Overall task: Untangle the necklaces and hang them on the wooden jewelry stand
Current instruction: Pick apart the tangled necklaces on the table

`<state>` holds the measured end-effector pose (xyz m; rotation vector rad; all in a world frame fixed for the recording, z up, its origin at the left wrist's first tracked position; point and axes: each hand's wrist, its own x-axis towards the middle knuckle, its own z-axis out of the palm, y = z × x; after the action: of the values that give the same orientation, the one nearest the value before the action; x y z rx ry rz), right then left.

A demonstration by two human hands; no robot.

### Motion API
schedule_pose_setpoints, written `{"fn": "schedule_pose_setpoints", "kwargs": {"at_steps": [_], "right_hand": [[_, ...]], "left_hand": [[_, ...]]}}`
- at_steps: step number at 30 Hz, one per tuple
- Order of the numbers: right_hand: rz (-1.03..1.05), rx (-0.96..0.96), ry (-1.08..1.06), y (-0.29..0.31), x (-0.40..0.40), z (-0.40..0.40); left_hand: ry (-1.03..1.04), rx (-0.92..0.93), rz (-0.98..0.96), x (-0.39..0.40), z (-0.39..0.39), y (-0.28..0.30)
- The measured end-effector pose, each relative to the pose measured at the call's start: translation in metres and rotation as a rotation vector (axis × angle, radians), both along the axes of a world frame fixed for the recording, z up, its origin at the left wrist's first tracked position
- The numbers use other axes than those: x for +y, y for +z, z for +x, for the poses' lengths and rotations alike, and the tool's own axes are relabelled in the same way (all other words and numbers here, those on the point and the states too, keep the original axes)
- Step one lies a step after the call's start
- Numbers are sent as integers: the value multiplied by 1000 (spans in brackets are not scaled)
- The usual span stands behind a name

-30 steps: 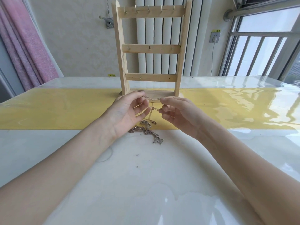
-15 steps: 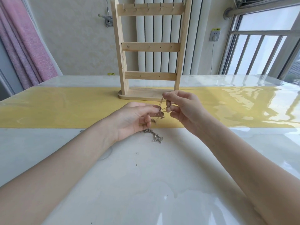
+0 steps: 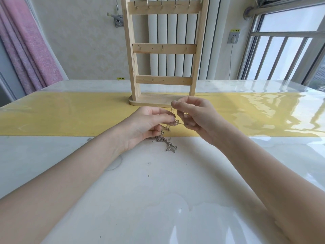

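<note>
At mid-frame my left hand [image 3: 146,123] pinches the tangled necklaces [image 3: 167,136], its fingers curled round the knot. My right hand [image 3: 195,115] pinches a thin chain strand just above it. The rest of the tangle trails onto the tabletop [image 3: 158,191] below my hands. The wooden jewelry stand [image 3: 162,50] rises upright behind them, at top centre.

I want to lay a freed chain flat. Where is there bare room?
Bare yellow runner strip left of the wooden jewelry stand, and right of the right hand. Crowded between it and the left hand, around the tangled silver necklaces.
</note>
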<state>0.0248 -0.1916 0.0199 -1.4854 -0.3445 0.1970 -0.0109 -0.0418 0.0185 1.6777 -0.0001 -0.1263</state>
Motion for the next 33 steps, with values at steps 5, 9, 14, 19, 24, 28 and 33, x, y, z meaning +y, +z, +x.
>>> {"fn": "schedule_pose_setpoints", "kwargs": {"at_steps": [5, 9, 14, 19, 24, 28, 33], "right_hand": [[-64, -32, -12, -2, 1, -1], [-123, -15, -35, -4, 0, 1], [-39, 46, 120, 1, -7, 5], [-359, -75, 53, 2, -8, 5], [-452, -159, -6, -2, -1, 1], [-450, -138, 81, -2, -2, 3], [-491, -148, 63, -2, -3, 5]], "left_hand": [[0, -30, 60, 0, -2, -1], [91, -62, 25, -1, 0, 1], [196, -96, 55, 4, 2, -1], [179, -111, 101, 6, 3, -2], [86, -167, 158, 4, 2, -4], [83, -162, 150, 9, 3, -4], [171, -190, 213, 8, 6, -7]]}}
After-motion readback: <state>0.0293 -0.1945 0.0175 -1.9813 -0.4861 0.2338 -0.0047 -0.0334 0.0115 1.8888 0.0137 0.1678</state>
